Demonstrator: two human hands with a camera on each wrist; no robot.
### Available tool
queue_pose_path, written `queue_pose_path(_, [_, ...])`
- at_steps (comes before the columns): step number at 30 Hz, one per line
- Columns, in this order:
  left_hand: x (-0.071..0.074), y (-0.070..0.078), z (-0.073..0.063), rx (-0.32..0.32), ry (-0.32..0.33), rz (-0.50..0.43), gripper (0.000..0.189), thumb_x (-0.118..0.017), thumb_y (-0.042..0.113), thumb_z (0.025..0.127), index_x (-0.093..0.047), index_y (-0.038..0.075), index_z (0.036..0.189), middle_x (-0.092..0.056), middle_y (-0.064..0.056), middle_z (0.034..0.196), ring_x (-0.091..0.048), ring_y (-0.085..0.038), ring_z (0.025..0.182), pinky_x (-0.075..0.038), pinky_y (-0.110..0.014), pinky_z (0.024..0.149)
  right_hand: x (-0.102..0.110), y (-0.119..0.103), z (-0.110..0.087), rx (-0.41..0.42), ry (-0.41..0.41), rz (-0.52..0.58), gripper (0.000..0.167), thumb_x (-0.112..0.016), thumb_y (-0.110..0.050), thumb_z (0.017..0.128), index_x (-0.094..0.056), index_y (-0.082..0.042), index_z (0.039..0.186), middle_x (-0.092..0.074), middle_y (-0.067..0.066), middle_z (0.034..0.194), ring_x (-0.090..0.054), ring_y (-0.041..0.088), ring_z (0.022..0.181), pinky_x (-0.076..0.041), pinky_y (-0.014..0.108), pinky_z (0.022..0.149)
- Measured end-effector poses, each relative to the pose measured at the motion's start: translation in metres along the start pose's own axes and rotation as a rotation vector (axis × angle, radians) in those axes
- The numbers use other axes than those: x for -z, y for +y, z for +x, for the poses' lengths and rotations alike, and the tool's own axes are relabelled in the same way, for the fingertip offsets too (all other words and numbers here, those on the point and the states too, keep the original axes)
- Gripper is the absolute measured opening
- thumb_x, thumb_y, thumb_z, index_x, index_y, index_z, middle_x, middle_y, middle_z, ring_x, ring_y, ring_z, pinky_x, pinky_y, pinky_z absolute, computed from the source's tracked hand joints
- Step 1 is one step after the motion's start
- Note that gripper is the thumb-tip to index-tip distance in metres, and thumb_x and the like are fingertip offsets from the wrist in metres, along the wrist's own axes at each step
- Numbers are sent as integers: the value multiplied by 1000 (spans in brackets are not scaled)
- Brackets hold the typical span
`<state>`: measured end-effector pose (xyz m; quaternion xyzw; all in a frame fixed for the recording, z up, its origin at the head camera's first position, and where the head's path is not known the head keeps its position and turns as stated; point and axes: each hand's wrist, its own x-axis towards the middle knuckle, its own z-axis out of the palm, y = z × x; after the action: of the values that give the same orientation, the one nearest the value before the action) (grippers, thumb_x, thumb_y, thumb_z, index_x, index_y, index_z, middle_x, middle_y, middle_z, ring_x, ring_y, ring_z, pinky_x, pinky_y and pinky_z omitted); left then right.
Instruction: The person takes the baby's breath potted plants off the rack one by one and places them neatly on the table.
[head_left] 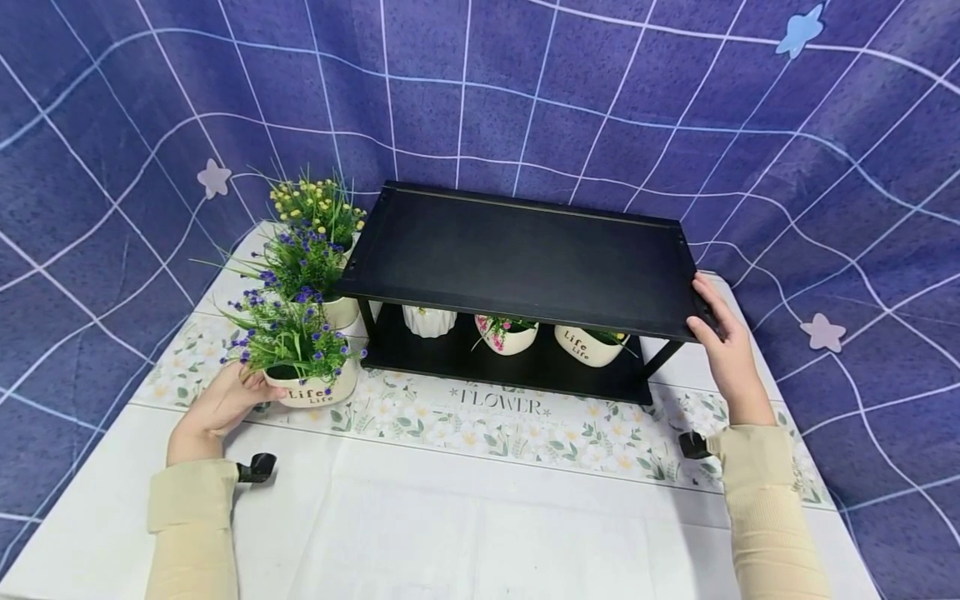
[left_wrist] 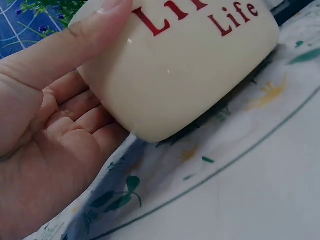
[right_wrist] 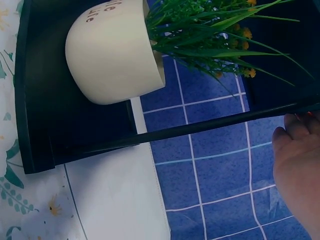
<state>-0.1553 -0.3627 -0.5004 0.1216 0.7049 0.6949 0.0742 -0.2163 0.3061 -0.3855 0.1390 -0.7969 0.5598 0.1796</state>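
My left hand (head_left: 225,398) grips a cream flowerpot (head_left: 318,392) lettered "Life Life", with its thumb on the front wall. Purple flowers and green leaves (head_left: 288,337) rise from this pot. In the left wrist view the pot's base (left_wrist: 170,127) sits close over the floral cloth, and the fingers go behind the pot. At the other side my right hand (head_left: 726,358) holds the right end of a black two-tier shelf (head_left: 525,258), thumb and fingertips over the top board's edge. Its curled fingers show by the upright (right_wrist: 200,129) in the right wrist view.
On the lower tier stand a white ribbed pot (head_left: 430,321), a pot with pink flowers (head_left: 510,340) and another "Life" pot (head_left: 588,348). Behind the held pot are more purple flowers (head_left: 307,258) and yellow ones (head_left: 318,204). A blue grid curtain (head_left: 525,92) hangs behind the table.
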Motion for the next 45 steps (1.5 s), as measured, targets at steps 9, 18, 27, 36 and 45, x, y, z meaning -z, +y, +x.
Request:
queue_pose_path(9, [-2, -4, 2, -96, 0, -116, 38, -46, -21, 90, -57, 13, 103, -63, 14, 106, -60, 2, 100, -52, -12, 81, 4, 11, 0, 0, 9, 28, 49, -53, 4, 94, -44, 5, 142, -37, 14, 155, -33, 1, 141, -26, 8, 112])
queue_pose_path(18, [1, -1, 7, -80, 32, -91, 35, -49, -18, 90, -61, 13, 97, -66, 8, 95, -62, -4, 94, -53, -17, 79, 4, 12, 2, 4, 10, -9, 49, -51, 8, 94, -43, 6, 142, -38, 13, 154, -32, 2, 142, -25, 9, 113])
queue_pose_path(27, [7, 0, 11, -76, 58, -54, 24, -50, -14, 92, -56, 6, 82, -64, 5, 85, -60, -9, 80, -52, -21, 69, 3, 10, 4, 1, 5, 6, 49, -53, 5, 94, -45, 3, 143, -38, 9, 155, -31, 3, 143, -25, 9, 114])
queue_pose_path(36, [6, 1, 15, -19, 125, -122, 32, -54, -15, 90, -68, 11, 102, -68, 14, 106, -54, 13, 115, -46, -6, 93, 2, 10, 2, 7, 3, -2, 48, -53, 3, 95, -45, 3, 142, -37, 14, 155, -31, 3, 143, -25, 9, 113])
queue_pose_path(45, [2, -3, 20, -56, 225, -183, 41, -61, -15, 86, -70, 16, 112, -64, 21, 117, -56, 14, 113, -46, -8, 94, 3, 10, 1, -7, 4, 13, 49, -53, 4, 94, -44, 4, 143, -36, 14, 155, -31, 2, 143, -25, 8, 113])
